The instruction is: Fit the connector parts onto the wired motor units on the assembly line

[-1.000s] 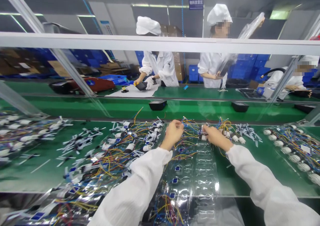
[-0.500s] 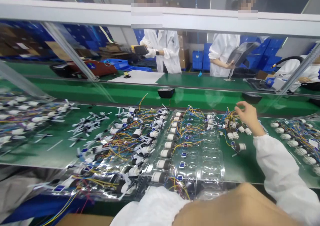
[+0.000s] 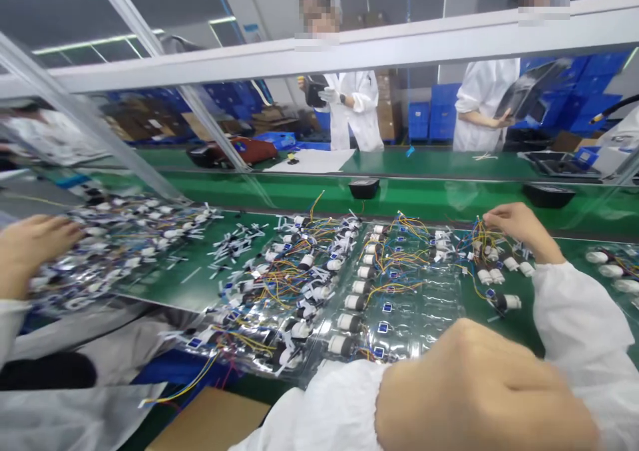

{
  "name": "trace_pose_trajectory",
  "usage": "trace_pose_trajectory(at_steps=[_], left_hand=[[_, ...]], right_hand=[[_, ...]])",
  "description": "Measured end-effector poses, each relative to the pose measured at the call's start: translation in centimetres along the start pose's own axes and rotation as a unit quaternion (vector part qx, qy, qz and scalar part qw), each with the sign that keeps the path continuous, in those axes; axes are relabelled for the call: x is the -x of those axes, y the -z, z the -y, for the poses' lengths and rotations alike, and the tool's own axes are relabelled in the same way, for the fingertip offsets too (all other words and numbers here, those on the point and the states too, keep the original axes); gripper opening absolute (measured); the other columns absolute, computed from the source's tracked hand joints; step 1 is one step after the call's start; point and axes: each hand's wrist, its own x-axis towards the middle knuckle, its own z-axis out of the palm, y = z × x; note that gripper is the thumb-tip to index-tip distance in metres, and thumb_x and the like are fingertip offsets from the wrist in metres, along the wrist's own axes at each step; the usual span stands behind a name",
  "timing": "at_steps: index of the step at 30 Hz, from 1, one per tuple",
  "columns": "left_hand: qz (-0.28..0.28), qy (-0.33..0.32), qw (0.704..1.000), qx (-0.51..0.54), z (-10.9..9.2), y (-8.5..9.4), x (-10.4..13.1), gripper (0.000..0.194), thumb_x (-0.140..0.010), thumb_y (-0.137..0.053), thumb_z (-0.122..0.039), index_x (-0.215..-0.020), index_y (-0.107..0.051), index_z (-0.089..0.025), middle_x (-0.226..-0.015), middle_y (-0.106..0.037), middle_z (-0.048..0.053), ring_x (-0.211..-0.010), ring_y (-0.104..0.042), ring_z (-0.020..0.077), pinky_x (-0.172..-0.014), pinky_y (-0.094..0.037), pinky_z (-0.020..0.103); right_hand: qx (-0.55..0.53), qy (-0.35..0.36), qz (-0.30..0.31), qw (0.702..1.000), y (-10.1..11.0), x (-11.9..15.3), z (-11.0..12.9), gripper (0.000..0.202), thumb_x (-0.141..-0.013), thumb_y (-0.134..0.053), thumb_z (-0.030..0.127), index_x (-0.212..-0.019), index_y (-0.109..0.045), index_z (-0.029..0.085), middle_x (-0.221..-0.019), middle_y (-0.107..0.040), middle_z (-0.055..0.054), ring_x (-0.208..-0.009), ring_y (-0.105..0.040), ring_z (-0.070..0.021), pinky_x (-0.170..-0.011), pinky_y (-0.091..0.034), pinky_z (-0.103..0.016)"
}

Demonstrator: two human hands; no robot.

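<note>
Bench (image 3: 170, 288): green, w/ motors (image 3: 354, 302) in tray (image 3: 434, 308)
Bar (image 3: 399, 42): white, blue bins (image 3: 418, 118) behind
L hand (image 3: 479, 398): blocks tray; can't tell grip
R hand (image 3: 524, 230): almost pinched @ wires (image 3: 478, 227), hold unclear

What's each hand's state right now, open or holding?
Left hand: can't tell, palm side hidden.
Right hand: fingertips at wires; grip unclear.

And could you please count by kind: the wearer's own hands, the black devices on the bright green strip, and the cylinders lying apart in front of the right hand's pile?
Left hand and right hand: 2
Black devices: 2
Cylinder lying apart: 1
Total: 5
</note>
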Motion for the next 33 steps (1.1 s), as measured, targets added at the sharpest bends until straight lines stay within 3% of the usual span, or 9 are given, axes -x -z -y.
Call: trace_pose_trajectory(at_steps=[2,4,6,9,12,16,21,25,33], left_hand=[[-0.07,0.046,0.993,-0.086,2.4,0.3,-2.0,0.039,-0.106,-0.057,-0.039,-0.073,-0.064,-0.019,-0.064,-0.067,0.001,-0.056,-0.06,0.0137,-0.054,-0.044,0.03],[-0.137,0.159,0.971,-0.117,6.1,0.9,-4.0,0.034,-0.106,-0.055,-0.035,-0.077,-0.064,-0.019,-0.069,-0.067,0.002,-0.063,-0.061,0.0153,-0.063,-0.048,0.029],[-0.166,0.281,0.94,-0.099,10.8,1.5,-5.5,0.018,-0.103,-0.056,-0.025,-0.09,-0.066,-0.02,-0.084,-0.071,0.003,-0.078,-0.065,0.0181,-0.078,-0.051,0.03],[-0.153,0.33,0.928,-0.083,17.6,1.6,-6.6,0.014,-0.101,-0.054,-0.021,-0.102,-0.067,-0.016,-0.104,-0.073,0.011,-0.096,-0.066,0.0242,-0.094,-0.05,0.039],[-0.103,0.351,0.93,-0.015,21.7,-0.4,-6.7,0.042,-0.109,-0.039,-0.038,-0.098,-0.072,-0.014,-0.099,-0.077,0.011,-0.094,-0.07,0.0253,-0.09,-0.053,0.038],[-0.026,0.344,0.935,0.083,23.4,-4.0,-6.7,0.063,-0.11,-0.029,-0.053,-0.095,-0.076,-0.013,-0.098,-0.08,0.011,-0.092,-0.073,0.0245,-0.086,-0.056,0.036],[0.014,0.334,0.934,0.128,24.0,-5.5,-7.1,0.046,-0.107,-0.049,-0.051,-0.091,-0.073,-0.015,-0.084,-0.075,0.004,-0.081,-0.07,0.0192,-0.079,-0.056,0.034],[-0.011,0.358,0.927,0.114,24.6,-4.9,-6.2,0.034,-0.1,-0.068,-0.045,-0.083,-0.069,-0.015,-0.077,-0.068,-0.001,-0.073,-0.067,0.0168,-0.074,-0.057,0.034],[-0.091,0.414,0.895,0.14,26.3,-4.7,-3.7,0.024,-0.103,-0.064,-0.037,-0.108,-0.069,-0.014,-0.1,-0.074,0.005,-0.083,-0.072,0.0173,-0.075,-0.063,0.035]], right_hand=[[0.003,0.029,0.025,0.999,0.4,-0.1,1.1,0.017,-0.085,-0.07,0.029,-0.082,-0.081,0.016,-0.079,-0.083,-0.009,-0.07,-0.077,-0.0233,-0.055,-0.055,-0.026],[0.011,0.062,0.046,0.997,1.0,0.1,2.3,0.012,-0.081,-0.07,0.023,-0.078,-0.08,0.017,-0.074,-0.081,-0.006,-0.067,-0.075,-0.0212,-0.058,-0.053,-0.025],[0.022,0.096,0.057,0.994,2.0,0.7,3.3,0.009,-0.077,-0.07,0.018,-0.075,-0.078,0.019,-0.071,-0.079,-0.004,-0.069,-0.073,-0.02,-0.063,-0.051,-0.026],[0.032,0.138,0.067,0.988,4.1,2.5,4.4,0.01,-0.078,-0.068,0.017,-0.074,-0.077,0.02,-0.069,-0.076,0.0,-0.068,-0.069,-0.018,-0.066,-0.047,-0.026],[0.011,0.162,0.032,0.986,6.3,4.8,4.8,0.012,-0.084,-0.063,0.02,-0.078,-0.073,0.02,-0.069,-0.073,0.0,-0.062,-0.062,-0.0157,-0.062,-0.043,-0.027],[-0.058,0.18,-0.055,0.98,8.2,6.8,5.3,0.014,-0.087,-0.059,0.026,-0.079,-0.068,0.018,-0.071,-0.071,-0.002,-0.059,-0.057,-0.0148,-0.059,-0.042,-0.027],[-0.103,0.17,-0.067,0.978,9.2,7.5,5.4,0.014,-0.086,-0.058,0.027,-0.077,-0.064,0.019,-0.071,-0.069,-0.003,-0.056,-0.058,-0.0144,-0.056,-0.041,-0.027],[-0.094,0.165,-0.096,0.977,9.8,7.9,4.8,0.013,-0.086,-0.059,0.027,-0.077,-0.066,0.019,-0.069,-0.068,-0.002,-0.056,-0.058,-0.0148,-0.056,-0.042,-0.027],[-0.012,0.107,-0.186,0.977,9.0,7.4,4.8,0.01,-0.084,-0.061,0.017,-0.078,-0.069,0.021,-0.072,-0.074,-0.003,-0.061,-0.066,-0.0182,-0.061,-0.046,-0.029]])
